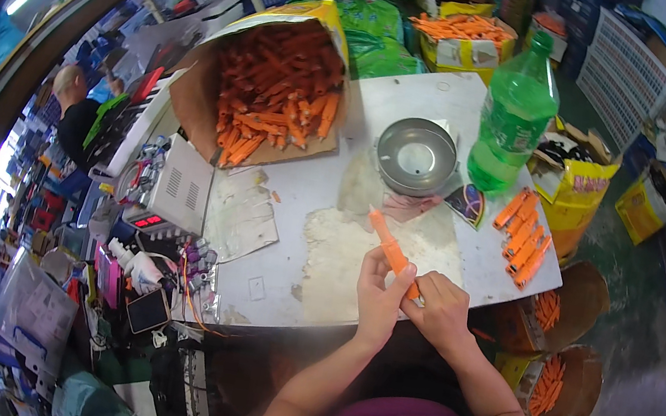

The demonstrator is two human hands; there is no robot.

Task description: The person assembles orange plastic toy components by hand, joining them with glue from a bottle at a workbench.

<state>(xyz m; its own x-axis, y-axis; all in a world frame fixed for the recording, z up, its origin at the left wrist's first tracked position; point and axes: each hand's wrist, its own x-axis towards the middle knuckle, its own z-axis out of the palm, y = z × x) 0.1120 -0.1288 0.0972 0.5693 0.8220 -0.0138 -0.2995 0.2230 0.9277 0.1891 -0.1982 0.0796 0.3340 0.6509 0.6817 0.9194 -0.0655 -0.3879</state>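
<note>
Left hand (380, 296) + right hand (439, 310): gripping orange tube (392, 253) over surface's (453, 96) near edge | tube row (524, 238): near-right corner | bottle (510, 123): by right edge

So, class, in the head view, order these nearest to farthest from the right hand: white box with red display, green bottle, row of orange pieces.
1. Row of orange pieces, table's right side.
2. Green bottle, beyond the row.
3. White box, far left.

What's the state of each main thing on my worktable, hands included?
Orange tubular piece, held, slanted
Left hand, gripping the piece
Right hand, gripping its near end
Green plastic bottle, upright
Round metal bowl, open side up
Yellow sack, open toward you
Row of orange pieces, side by side
Boxed instrument, display lit red
</note>
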